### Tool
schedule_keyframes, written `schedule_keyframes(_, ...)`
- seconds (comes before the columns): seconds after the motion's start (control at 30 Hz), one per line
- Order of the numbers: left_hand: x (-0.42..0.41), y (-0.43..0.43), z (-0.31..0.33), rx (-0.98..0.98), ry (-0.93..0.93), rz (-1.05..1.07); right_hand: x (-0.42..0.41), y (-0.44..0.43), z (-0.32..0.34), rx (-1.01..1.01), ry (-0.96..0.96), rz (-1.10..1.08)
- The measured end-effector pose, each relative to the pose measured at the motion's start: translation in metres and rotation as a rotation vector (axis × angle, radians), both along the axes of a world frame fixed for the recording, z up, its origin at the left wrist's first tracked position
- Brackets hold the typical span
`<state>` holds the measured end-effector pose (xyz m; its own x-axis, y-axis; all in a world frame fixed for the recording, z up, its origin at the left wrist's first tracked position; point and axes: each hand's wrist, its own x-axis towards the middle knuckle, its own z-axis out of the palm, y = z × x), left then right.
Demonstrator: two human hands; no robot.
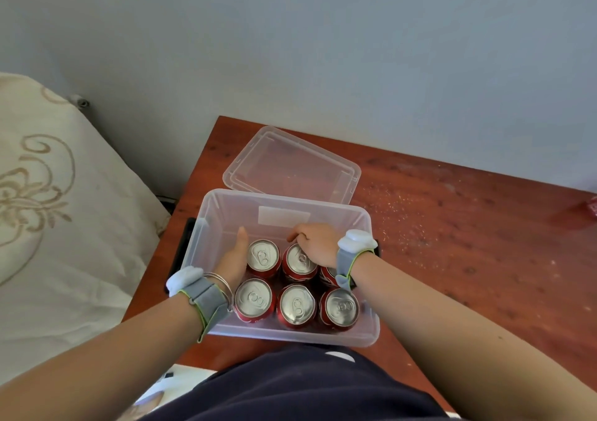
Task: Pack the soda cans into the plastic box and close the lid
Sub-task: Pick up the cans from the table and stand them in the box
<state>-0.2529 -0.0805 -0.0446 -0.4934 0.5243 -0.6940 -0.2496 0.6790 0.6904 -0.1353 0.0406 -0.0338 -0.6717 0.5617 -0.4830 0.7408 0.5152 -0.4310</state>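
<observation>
A clear plastic box stands on the wooden table, close to my body. Several red soda cans stand upright inside it in two rows. My left hand is inside the box, fingers straight and flat against the left side of the back-left can. My right hand reaches in from the right, its fingers curled over the far rim of the back-middle can. My right wrist mostly hides the back-right can. The clear lid lies flat on the table just behind the box.
The red-brown table stretches to the right, with small specks on it. A red object is cut off at the right edge. A cream bed cover lies left of the table. A grey wall stands behind.
</observation>
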Motion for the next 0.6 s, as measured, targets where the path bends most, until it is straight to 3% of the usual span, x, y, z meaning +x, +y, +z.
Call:
schedule_keyframes(0.07,-0.006,0.000,-0.001,-0.016,0.013,0.098,0.004,0.002,0.002,-0.004,0.013,0.001)
schedule_keyframes(0.3,-0.022,-0.008,-0.007,-0.047,0.105,-0.006,0.021,0.012,0.016,0.042,0.095,-0.007)
schedule_keyframes(0.6,0.022,0.011,0.036,0.078,0.759,-0.463,0.101,0.048,0.048,0.195,0.400,-0.226)
